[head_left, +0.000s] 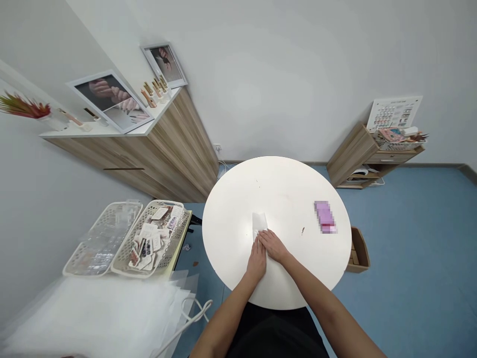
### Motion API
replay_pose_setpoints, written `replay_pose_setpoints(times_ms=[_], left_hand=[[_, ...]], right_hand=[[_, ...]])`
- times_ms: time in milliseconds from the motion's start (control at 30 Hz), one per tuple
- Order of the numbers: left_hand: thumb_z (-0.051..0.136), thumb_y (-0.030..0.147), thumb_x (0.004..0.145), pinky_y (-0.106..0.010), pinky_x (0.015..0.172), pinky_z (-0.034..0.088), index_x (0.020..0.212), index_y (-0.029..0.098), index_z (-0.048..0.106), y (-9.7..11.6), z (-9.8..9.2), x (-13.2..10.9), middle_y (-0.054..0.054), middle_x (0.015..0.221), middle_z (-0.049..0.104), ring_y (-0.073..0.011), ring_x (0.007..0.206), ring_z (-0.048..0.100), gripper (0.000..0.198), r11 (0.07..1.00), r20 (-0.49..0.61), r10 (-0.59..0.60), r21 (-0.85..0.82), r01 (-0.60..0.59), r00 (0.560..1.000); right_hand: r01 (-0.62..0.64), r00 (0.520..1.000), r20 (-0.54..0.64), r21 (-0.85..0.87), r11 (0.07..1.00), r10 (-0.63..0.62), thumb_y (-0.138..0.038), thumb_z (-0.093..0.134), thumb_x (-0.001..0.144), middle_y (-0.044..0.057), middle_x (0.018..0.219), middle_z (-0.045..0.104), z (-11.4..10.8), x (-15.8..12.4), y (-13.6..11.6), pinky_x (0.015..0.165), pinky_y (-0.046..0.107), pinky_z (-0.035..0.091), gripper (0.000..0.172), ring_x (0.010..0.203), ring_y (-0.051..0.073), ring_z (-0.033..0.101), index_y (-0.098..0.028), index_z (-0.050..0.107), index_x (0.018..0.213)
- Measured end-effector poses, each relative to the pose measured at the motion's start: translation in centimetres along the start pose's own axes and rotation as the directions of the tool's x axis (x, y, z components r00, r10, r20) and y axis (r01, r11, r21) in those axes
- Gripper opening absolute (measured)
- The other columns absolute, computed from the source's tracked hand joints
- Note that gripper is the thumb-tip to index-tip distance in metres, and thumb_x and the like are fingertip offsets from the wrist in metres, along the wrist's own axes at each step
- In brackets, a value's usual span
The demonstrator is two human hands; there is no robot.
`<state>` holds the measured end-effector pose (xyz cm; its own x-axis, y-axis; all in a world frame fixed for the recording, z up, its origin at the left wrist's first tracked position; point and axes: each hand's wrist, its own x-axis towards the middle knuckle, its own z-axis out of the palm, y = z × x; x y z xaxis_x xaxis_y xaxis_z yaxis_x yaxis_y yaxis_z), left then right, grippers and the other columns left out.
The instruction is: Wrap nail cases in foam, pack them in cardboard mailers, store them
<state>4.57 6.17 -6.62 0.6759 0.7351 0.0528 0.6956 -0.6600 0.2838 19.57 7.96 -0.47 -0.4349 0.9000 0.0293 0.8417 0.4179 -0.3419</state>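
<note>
Both my hands rest close together on a folded white sheet, perhaps paper or tissue (260, 223), near the front of a round white table (238, 209). My left hand (257, 261) holds the sheet's near end, with the fingers pointing up the table. My right hand (274, 246) lies across it from the right, fingers pressed against the fold. Most of the sheet's lower part is hidden under my hands. A pink packet (325, 217), blurred beyond reading, lies further right on the tabletop. Small dark specks (302, 230) mark the surface between it and my right hand.
To the left stand perforated plastic trays (151, 238) holding printed cards, above clear plastic sheets (97, 318). A cardboard box (357, 250) sits past the table's right edge. A wood-fronted counter (149, 149) and a low shelf unit (357, 156) stand against the walls.
</note>
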Motion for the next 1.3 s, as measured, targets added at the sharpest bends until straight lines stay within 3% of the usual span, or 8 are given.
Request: replay_pose_setpoints(times_ms=[133,267,467,633,900,1033,1133,1300], left_hand=[[0.036,0.007,0.081,-0.049,0.116,0.029,0.149,0.01,0.028,-2.0,-2.3,-1.0,-0.015,0.152,0.036,-0.0251,0.145,0.024,0.068,0.994,0.002,0.087,-0.06,-0.087,0.996],[0.037,0.013,0.086,-0.05,0.116,0.029,0.145,0.015,0.033,-4.2,-3.7,-0.7,-0.014,0.147,0.045,-0.0234,0.14,0.036,0.059,0.999,-0.036,0.032,-0.039,-0.033,0.999],[0.049,0.015,0.082,-0.05,0.112,0.033,0.139,0.016,0.039,-5.2,-4.6,2.8,-0.015,0.142,0.05,-0.027,0.135,0.043,0.058,0.997,-0.024,0.04,-0.061,-0.041,0.999],[0.061,0.02,0.079,-0.049,0.103,0.045,0.125,0.019,0.054,-6.9,-6.2,4.8,-0.014,0.129,0.061,-0.0293,0.12,0.057,0.047,0.964,-0.008,0.075,-0.254,-0.074,0.997],[0.053,0.038,0.089,-0.034,0.087,0.053,0.119,0.023,0.064,-8.3,-8.9,8.7,-0.005,0.11,0.071,-0.0206,0.098,0.067,0.035,0.705,0.209,-0.247,-0.631,0.324,0.946],[0.044,0.029,0.092,-0.042,0.094,0.05,0.145,0.02,0.035,-6.5,-7.8,9.1,-0.012,0.135,0.055,-0.0234,0.112,0.06,0.055,0.779,0.031,-0.39,-0.522,0.347,0.92],[0.042,0.023,0.091,-0.051,0.109,0.035,0.15,0.018,0.027,-4.7,-6.4,7.9,-0.015,0.151,0.037,-0.029,0.135,0.04,0.061,0.941,-0.153,-0.272,-0.249,0.229,0.95],[0.038,0.026,0.093,-0.053,0.117,0.021,0.154,0.017,0.012,-2.8,-4.4,5.9,-0.011,0.159,0.023,-0.0273,0.145,0.023,0.067,0.996,-0.068,-0.08,0.039,0.083,0.994]], right_hand=[[0.004,0.998,0.055,0.024,1.0,-0.005,-0.013,0.046,0.082,0.016,0.151,0.038,0.4,-0.8,0.6,0.12,0.051,0.014,0.065,0.144,0.028,0.026,-0.006,0.036,0.146],[-0.033,0.996,0.079,0.052,0.998,0.029,-0.018,0.05,0.08,0.019,0.157,0.023,1.6,-1.4,0.7,0.119,0.051,0.022,0.074,0.147,0.03,0.016,-0.003,0.026,0.149],[-0.047,0.999,0.012,0.103,0.994,0.046,-0.01,0.044,0.082,0.016,0.152,0.036,2.7,-0.2,1.5,0.116,0.047,0.032,0.065,0.143,0.025,0.028,-0.01,0.032,0.146],[-0.097,0.994,-0.021,0.301,0.949,0.108,-0.01,0.049,0.081,0.017,0.14,0.05,1.4,1.1,2.8,0.107,0.045,0.043,0.054,0.133,0.027,0.044,-0.013,0.049,0.134],[-0.354,0.927,0.132,0.621,0.699,0.351,-0.03,0.062,0.083,0.006,0.103,0.064,-2.3,5.9,6.6,0.083,0.035,0.051,0.017,0.091,0.02,0.062,-0.02,0.07,0.095],[-0.413,0.882,0.082,0.606,0.68,0.463,-0.032,0.062,0.084,0.005,0.097,0.065,-1.8,8.1,8.0,0.083,0.035,0.05,0.023,0.087,0.02,0.061,-0.021,0.07,0.102],[-0.434,0.842,0.002,0.596,0.675,0.539,-0.032,0.063,0.083,0.007,0.099,0.06,-0.7,9.3,8.5,0.083,0.035,0.051,0.025,0.085,0.019,0.061,-0.019,0.07,0.103],[-0.468,0.78,-0.069,0.595,0.653,0.622,-0.032,0.058,0.086,0.006,0.1,0.053,0.4,9.8,8.3,0.081,0.035,0.053,0.024,0.08,0.017,0.061,-0.019,0.069,0.103]])
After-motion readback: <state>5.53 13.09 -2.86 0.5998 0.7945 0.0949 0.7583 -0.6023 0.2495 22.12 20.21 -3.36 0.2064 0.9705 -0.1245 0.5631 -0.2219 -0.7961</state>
